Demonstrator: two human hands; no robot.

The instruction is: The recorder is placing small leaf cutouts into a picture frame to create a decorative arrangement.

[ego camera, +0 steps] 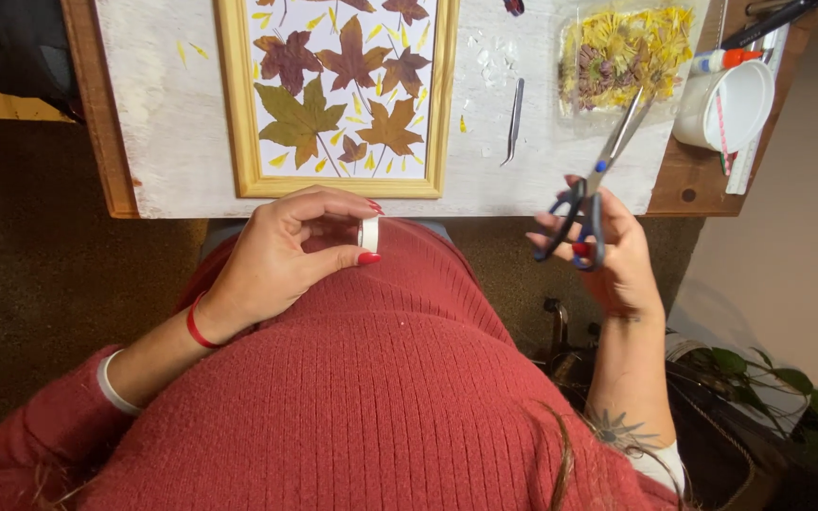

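Head view: the left hand (281, 254) pinches a small roll of white tape (368, 234) between thumb and fingertips, just in front of the red sweater. Well apart to its right, the right hand (608, 251) grips closed scissors (591, 194), blades pointing away toward the bag of dried flowers (627, 52). A framed leaf picture (338, 95) lies beyond the left hand.
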